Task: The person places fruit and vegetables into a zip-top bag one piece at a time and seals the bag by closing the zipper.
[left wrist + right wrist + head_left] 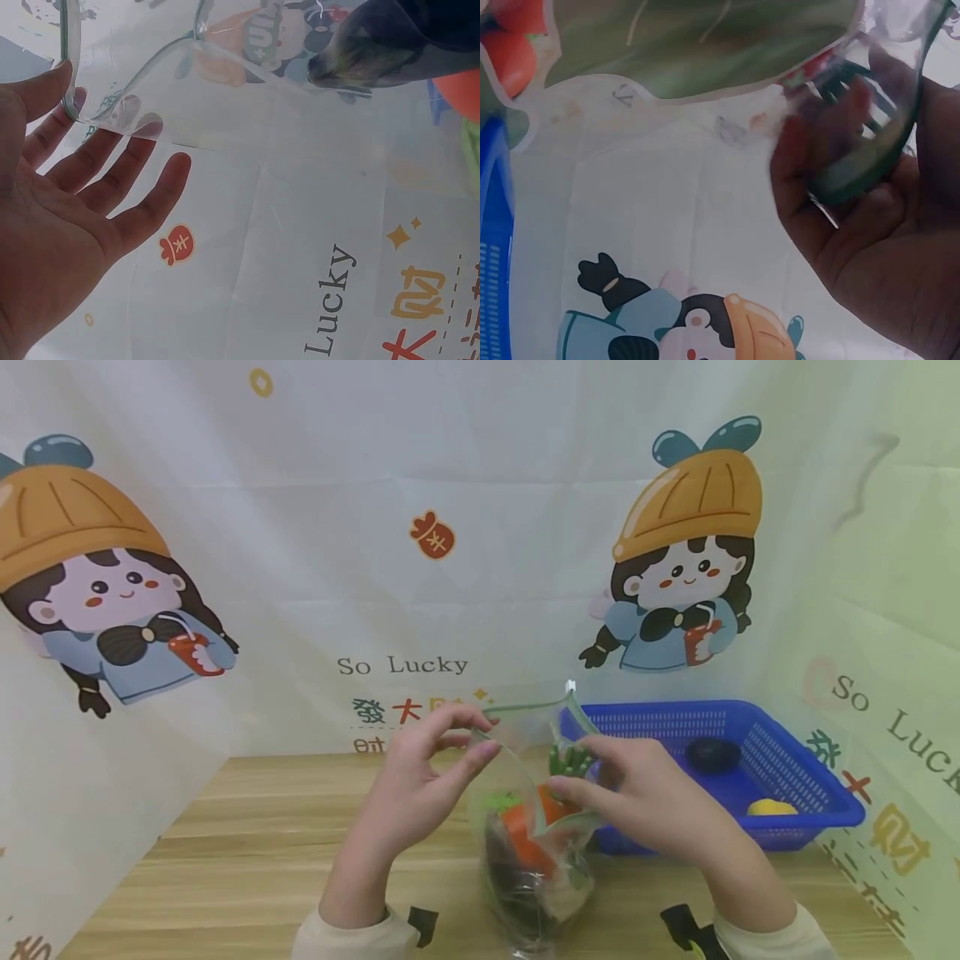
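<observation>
A clear zip bag (pixel 573 893) with a green-edged mouth stands on the table. My left hand (pixel 420 781) pinches its left rim between thumb and fingers; in the left wrist view, fingertips show through the plastic. Inside are a long dark vegetable (pixel 513 902), an orange-red one (pixel 528 839) and something bright green (pixel 498 802). My right hand (pixel 648 785) holds a bunch of green stalks (pixel 568 760) at the bag's mouth, with thumb and forefinger around it, close to the right rim. In the right wrist view its fingers (pixel 791 172) are curled and blurred.
Behind the right hand sits a blue plastic basket (pixel 817 819) with perforated walls. It contains a dark oval item (pixel 712 755) and a yellow item (pixel 772 808). The wooden table (pixel 247 852) ends against a printed cloth backdrop (pixel 315 543), which also covers both sides.
</observation>
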The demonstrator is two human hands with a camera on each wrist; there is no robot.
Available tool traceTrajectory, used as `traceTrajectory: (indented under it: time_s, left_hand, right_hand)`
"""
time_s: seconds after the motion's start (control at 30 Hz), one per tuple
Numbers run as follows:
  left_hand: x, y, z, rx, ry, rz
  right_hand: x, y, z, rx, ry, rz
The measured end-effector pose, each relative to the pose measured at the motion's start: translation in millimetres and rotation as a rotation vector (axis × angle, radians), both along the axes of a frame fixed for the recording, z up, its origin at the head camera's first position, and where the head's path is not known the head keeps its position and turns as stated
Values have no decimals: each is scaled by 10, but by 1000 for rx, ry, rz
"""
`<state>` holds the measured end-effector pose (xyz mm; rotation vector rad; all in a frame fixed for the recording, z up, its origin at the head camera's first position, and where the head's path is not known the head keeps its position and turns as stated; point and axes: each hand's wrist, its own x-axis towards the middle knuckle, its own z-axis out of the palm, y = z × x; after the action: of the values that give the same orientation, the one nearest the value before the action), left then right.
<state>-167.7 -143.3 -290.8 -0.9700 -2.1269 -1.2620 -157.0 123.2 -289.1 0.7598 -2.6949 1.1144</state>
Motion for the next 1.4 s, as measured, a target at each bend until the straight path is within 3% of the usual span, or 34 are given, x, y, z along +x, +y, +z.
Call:
traceTrajectory:
  time_s: [0.23,0.5,1.0,1.23,1.4]
  left_hand:
    - [-4,6,9,-1,-3,9]
    - [22,5,23,-10,-30,20]
    - [28,-2,9,-39,-41,26]
    - [11,-5,0,-91,-50,35]
    - [-8,-10,-13,-119,-42,26]
  right_hand:
    - [-88,-39,-46,48,16,-35]
    - [-131,-112,-141,154,-29,70]
    - [-135,-256,-250,211,59,105]
    - [-134,-255,-291,238,-6,173]
    - [-154,-232,-292,305,4,149]
